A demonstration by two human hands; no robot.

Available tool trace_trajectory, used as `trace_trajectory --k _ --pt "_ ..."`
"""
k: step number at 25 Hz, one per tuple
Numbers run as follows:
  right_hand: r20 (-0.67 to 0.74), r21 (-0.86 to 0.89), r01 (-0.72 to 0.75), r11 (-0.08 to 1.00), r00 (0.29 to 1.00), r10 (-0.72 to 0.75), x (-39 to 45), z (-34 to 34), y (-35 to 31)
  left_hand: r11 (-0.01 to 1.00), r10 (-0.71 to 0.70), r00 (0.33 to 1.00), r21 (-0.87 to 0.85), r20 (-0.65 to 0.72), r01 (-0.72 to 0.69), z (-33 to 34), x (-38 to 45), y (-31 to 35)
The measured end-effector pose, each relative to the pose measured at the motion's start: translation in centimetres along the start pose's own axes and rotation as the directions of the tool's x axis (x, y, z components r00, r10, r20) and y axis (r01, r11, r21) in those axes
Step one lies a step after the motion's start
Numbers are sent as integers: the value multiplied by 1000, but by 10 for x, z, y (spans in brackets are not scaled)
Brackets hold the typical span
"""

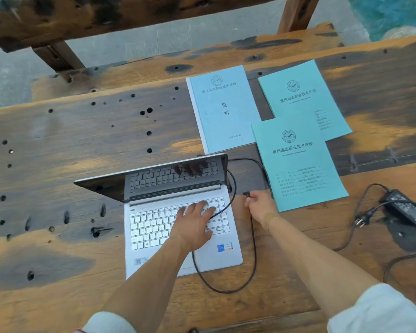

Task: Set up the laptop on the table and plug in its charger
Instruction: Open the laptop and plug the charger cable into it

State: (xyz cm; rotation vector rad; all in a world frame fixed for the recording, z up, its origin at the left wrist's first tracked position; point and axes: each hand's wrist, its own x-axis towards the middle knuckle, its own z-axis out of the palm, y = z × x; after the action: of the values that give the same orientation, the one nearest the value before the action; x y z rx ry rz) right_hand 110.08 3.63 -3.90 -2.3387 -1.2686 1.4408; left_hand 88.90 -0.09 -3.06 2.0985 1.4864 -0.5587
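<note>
A silver laptop [154, 227] stands partly opened on the wooden table [58, 145], its dark screen [151, 181] tilted low over the white keyboard. My left hand [195, 224] lies flat on the keys, fingers spread. Just right of the laptop's right edge, my right hand [261, 207] pinches the charger's small black plug [246, 194], its tip pointing at the laptop's side. The black cable [228, 290] loops over the keyboard and in front of the laptop. The charger brick [406, 209] and its wall plug [359, 221] lie at the far right.
Three light blue booklets lie behind and right of the laptop: one [223, 109], another [305, 97], and the nearest [298, 162] touching my right hand. A wooden bench [106, 18] stands beyond the table. The table has many dark holes.
</note>
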Motion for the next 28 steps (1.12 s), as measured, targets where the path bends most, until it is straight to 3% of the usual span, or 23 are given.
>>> trace_trajectory --k 4,11,15,21,28 --pt "41 68 63 996 997 -66 14 5 -7 997 69 992 25 -109 -67 -7 23 -1" --pt "-25 -43 185 982 982 -186 27 20 -16 986 139 973 121 -184 -118 -10 55 2" --pt "-26 13 151 988 988 -151 31 24 -9 979 171 945 154 -278 -132 -4 64 6" --pt "-20 55 132 990 991 -131 29 27 -3 978 152 950 180 -272 -105 -4 64 8" --pt "-40 -25 133 991 990 -133 31 24 -7 978 154 940 185 -305 -100 -3 63 10"
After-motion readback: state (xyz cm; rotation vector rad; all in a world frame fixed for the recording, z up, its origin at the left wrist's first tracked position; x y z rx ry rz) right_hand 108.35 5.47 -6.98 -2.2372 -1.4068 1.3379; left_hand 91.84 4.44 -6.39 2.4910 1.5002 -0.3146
